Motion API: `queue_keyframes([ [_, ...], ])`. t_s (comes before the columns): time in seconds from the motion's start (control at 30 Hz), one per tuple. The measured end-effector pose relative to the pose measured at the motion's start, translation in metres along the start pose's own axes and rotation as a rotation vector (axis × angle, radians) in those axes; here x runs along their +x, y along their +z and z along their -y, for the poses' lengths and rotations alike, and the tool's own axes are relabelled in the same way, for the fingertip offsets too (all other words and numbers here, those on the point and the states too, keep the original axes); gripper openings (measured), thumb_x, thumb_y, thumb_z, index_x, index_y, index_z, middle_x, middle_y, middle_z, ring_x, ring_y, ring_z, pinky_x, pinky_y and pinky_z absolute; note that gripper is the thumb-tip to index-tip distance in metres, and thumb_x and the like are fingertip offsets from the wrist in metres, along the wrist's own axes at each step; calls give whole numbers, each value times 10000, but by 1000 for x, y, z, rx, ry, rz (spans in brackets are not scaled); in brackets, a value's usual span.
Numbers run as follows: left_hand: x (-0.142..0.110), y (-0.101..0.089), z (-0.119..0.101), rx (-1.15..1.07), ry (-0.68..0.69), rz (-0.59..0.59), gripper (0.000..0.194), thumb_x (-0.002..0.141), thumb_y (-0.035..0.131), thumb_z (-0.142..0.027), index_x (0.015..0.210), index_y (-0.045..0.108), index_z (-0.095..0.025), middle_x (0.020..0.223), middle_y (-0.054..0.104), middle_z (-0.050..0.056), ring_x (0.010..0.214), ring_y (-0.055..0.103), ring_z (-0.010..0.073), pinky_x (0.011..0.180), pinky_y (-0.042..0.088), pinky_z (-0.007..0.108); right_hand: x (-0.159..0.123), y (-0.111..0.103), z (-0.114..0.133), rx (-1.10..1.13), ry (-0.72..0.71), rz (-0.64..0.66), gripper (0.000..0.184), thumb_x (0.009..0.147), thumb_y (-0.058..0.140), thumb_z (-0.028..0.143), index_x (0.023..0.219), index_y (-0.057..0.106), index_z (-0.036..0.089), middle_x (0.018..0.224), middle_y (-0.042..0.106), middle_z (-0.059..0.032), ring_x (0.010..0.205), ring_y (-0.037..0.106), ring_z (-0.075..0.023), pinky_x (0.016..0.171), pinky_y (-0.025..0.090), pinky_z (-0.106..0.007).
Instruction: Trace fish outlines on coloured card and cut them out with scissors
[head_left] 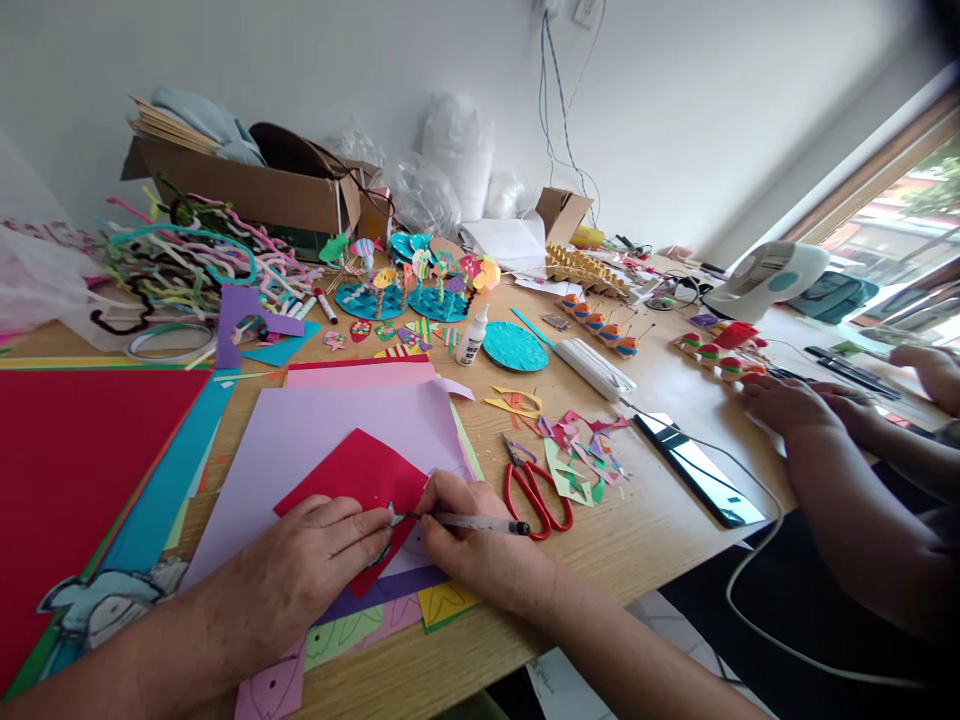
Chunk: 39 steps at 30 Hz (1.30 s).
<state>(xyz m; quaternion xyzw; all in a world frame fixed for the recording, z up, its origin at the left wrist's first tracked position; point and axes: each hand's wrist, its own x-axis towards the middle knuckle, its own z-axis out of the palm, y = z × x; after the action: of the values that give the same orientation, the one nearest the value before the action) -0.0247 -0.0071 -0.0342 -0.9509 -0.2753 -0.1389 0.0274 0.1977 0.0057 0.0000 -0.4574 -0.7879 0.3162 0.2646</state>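
Observation:
My left hand (296, 550) lies over a square of red paper (352, 465), its fingers stretched out and pressing down a small pale paper cutout with dark outlines (391, 516). The fingers partly hide that cutout. In my right hand (476, 545) is a pen (480, 523), its tip at the cutout's edge. Beneath the red square are lilac paper (277, 425) and, nearer me, strips with drawn fish shapes (341, 635). Red-handled scissors (536, 492) rest just right of my right hand.
Paper scraps (581, 450) and a phone (697, 470) lie right. Behind are a glue bottle (472, 338), a blue disc (516, 346), fish decorations (442, 275) and pipe cleaners (202, 240). A red sheet (82, 470) is left. Another person's hand (787, 405) rests at right.

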Motion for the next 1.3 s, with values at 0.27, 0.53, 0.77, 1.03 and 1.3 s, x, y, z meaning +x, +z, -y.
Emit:
queue_keyframes([
  [0.27, 12, -12, -6, 20, -21, 78, 546, 762, 383, 25, 1262, 518, -147, 1181, 648, 77, 1006, 570, 238, 841, 446, 389, -2, 1, 1, -52, 26, -5, 107, 706, 492, 86, 716, 500, 193, 587, 480, 46, 524, 445, -98, 518, 317, -194],
  [0.53, 15, -11, -6, -20, -83, 154, 546, 751, 429, 12, 1255, 518, -177, 1194, 621, 79, 991, 561, 239, 847, 449, 397, -3, 1, 2, -53, 21, -4, 108, 712, 491, 85, 718, 508, 192, 613, 513, 37, 550, 468, -104, 532, 330, -194],
  [0.77, 18, -15, -7, -4, -66, 180, 554, 735, 427, 41, 1239, 524, -168, 1188, 627, 77, 977, 570, 246, 834, 461, 405, -3, -1, 3, -55, 37, 7, 123, 708, 483, 72, 716, 500, 194, 612, 509, 37, 544, 463, -103, 527, 330, -193],
  [1.03, 17, -13, -7, -6, -60, 170, 522, 757, 434, 14, 1242, 518, -157, 1190, 624, 86, 985, 564, 258, 821, 462, 411, -6, -1, 4, -55, 20, 2, 124, 713, 483, 70, 728, 493, 193, 599, 482, 48, 526, 437, -94, 527, 313, -196],
  [1.3, 12, -6, -7, -12, -63, 85, 511, 780, 396, 34, 1239, 505, -165, 1181, 626, 80, 1004, 558, 247, 837, 447, 416, -7, 1, 5, -83, 33, 29, 123, 707, 479, 76, 726, 491, 198, 587, 470, 48, 527, 436, -102, 519, 307, -200],
])
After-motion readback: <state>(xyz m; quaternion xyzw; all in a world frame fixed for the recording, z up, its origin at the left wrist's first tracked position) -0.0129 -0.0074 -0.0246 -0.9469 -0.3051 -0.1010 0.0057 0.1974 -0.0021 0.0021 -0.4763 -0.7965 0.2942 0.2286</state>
